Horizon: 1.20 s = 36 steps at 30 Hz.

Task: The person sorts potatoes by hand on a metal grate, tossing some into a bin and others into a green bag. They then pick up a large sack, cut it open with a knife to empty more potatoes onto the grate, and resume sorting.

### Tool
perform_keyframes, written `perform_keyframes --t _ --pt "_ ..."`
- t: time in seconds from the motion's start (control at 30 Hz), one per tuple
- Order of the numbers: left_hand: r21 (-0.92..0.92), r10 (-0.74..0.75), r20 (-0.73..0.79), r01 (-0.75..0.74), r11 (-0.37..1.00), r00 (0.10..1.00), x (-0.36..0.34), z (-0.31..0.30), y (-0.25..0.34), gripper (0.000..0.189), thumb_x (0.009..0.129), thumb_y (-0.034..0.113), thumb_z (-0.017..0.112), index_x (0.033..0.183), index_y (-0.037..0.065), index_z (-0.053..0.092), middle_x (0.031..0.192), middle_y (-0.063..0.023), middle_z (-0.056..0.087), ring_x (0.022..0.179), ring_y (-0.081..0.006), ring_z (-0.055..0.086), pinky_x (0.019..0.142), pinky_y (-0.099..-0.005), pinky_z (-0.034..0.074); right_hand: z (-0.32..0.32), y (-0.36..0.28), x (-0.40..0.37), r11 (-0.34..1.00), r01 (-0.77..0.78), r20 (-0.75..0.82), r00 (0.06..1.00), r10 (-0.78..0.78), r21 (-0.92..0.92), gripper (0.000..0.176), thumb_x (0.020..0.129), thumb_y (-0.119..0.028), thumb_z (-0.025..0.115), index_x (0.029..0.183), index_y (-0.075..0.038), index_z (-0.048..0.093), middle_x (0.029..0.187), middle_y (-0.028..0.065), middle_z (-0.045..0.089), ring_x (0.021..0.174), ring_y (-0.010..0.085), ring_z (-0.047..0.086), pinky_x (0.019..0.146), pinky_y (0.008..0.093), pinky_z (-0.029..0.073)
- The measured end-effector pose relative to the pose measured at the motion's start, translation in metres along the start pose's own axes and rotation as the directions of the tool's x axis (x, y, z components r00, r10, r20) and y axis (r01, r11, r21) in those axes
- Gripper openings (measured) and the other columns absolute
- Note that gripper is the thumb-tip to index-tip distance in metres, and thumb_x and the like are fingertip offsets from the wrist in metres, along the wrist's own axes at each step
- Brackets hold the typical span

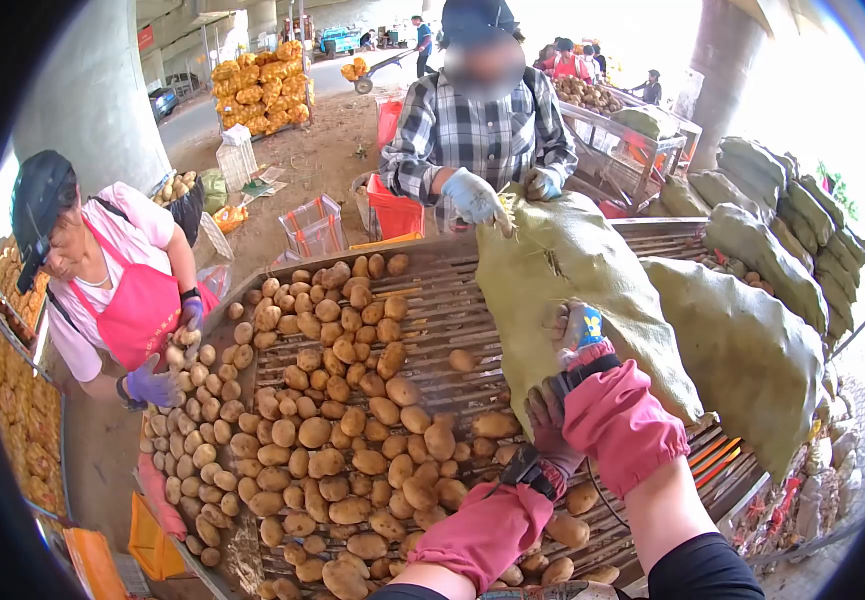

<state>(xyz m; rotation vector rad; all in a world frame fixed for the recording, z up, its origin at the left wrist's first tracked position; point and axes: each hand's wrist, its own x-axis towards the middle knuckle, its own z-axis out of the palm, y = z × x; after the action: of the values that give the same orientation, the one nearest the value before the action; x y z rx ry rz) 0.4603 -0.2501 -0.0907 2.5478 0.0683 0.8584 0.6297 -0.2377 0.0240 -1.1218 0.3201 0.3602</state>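
Observation:
A full, pale green woven sack [577,290] lies on the slatted sorting table [452,330]. My right hand [577,328], in a dark glove with a blue and yellow patch, is closed on the sack's cloth near its middle. Lower down, my left hand [549,412] grips the sack's near left edge; some of its fingers are hidden. Both forearms wear pink sleeve covers. Across the table a person in a checked shirt holds the far end of the sack with gloved hands [477,195]. Loose potatoes [332,430] cover the table left of the sack.
Another person in a pink apron [147,310] handles potatoes at the table's left edge. A second full sack [742,350] lies to the right, with stacked sacks [782,220] behind. Orange net bags [262,90] are piled at the back near a concrete pillar [92,100].

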Motion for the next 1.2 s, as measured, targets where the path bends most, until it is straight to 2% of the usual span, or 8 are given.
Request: perform_keyframes --t 0.2,0.4,0.53,0.6,0.67,0.77,0.97,1.2 --pt "0.084 -0.071 0.253 0.051 0.995 0.965 0.001 0.001 0.003 0.079 0.089 0.056 0.045 0.15 0.009 0.028 0.152 -0.0316 0.02 0.136 -0.058 0.02 0.109 -0.0703 0.016 0.006 -0.015 0.003 0.997 -0.059 -0.025 0.998 0.058 -0.041 0.023 0.094 -0.021 0.043 0.072 -0.018 0.05 0.056 -0.0052 0.048 0.042 0.0089 0.039 0.037 0.0262 0.029" --pt "0.109 -0.03 0.067 0.023 0.994 0.997 -0.003 0.017 -0.006 0.077 0.086 0.051 0.051 0.148 0.01 0.03 0.147 -0.0297 0.025 0.13 -0.0571 0.029 0.105 -0.0664 0.027 0.017 -0.007 0.001 0.987 -0.116 0.03 0.993 0.114 0.11 0.032 0.094 -0.029 0.044 0.064 -0.018 0.048 0.049 -0.0052 0.038 0.037 0.0109 0.032 0.036 0.0268 0.024" --pt "0.092 -0.028 0.107 0.018 0.996 0.994 -0.012 0.01 -0.005 0.081 0.085 0.054 0.052 0.149 0.01 0.028 0.149 -0.0273 0.024 0.132 -0.0544 0.028 0.107 -0.0637 0.026 0.063 -0.027 -0.003 0.973 0.148 0.205 0.973 -0.111 -0.177 0.029 0.092 -0.029 0.048 0.067 -0.016 0.051 0.051 -0.0038 0.042 0.038 0.0117 0.037 0.035 0.0289 0.027" --pt "0.092 -0.029 0.11 0.019 0.996 0.993 -0.015 0.008 -0.005 0.083 0.085 0.055 0.052 0.149 0.01 0.027 0.151 -0.026 0.024 0.133 -0.053 0.028 0.108 -0.0624 0.025 0.119 -0.031 0.01 0.959 0.269 0.013 0.963 -0.269 -0.084 0.025 0.091 -0.026 0.05 0.068 -0.015 0.053 0.053 -0.0037 0.046 0.039 0.012 0.04 0.036 0.0291 0.029" --pt "0.102 -0.032 0.109 0.021 0.995 0.993 -0.018 0.004 -0.005 0.085 0.084 0.056 0.053 0.15 0.009 0.026 0.152 -0.0248 0.023 0.134 -0.0517 0.027 0.109 -0.061 0.025 0.154 -0.014 -0.002 0.994 0.043 0.01 0.999 -0.044 0.101 0.034 0.092 -0.039 0.059 0.069 -0.014 0.055 0.054 -0.0032 0.048 0.039 0.0134 0.04 0.036 0.0297 0.031" --pt "0.104 -0.039 0.103 0.028 0.994 0.994 -0.02 -0.003 -0.006 0.088 0.083 0.058 0.053 0.15 0.009 0.024 0.153 -0.023 0.022 0.136 -0.0497 0.027 0.111 -0.059 0.024 0.16 0.012 -0.11 0.956 -0.015 0.077 0.996 0.039 -0.292 0.043 0.09 -0.049 0.063 0.068 -0.013 0.055 0.052 -0.0017 0.044 0.04 0.0129 0.039 0.039 0.0269 0.032" --pt "0.202 -0.053 0.117 0.029 0.979 0.992 -0.024 0.009 -0.018 0.095 0.082 0.062 0.055 0.152 0.008 0.021 0.156 -0.0193 0.02 0.139 -0.0457 0.026 0.114 -0.0549 0.022 0.038 0.06 -0.205 0.895 0.136 0.353 0.935 0.026 -0.425 0.025 0.09 -0.024 0.06 0.104 -0.003 0.064 0.073 -0.0007 0.058 0.054 0.0082 0.05 0.046 0.0235 0.04" --pt "-0.003 0.053 0.343 -0.056 0.998 0.938 -0.003 -0.059 -0.03 0.101 0.082 0.063 0.055 0.151 -0.001 0.018 0.155 -0.0232 0.021 0.139 -0.0458 0.026 0.115 -0.0507 0.024 -0.179 0.046 -0.294 0.898 0.19 -0.07 0.969 -0.236 -0.396 0.027 0.094 -0.036 0.057 0.096 -0.008 0.059 0.063 -0.0035 0.052 0.049 0.0074 0.048 0.041 0.0219 0.035"
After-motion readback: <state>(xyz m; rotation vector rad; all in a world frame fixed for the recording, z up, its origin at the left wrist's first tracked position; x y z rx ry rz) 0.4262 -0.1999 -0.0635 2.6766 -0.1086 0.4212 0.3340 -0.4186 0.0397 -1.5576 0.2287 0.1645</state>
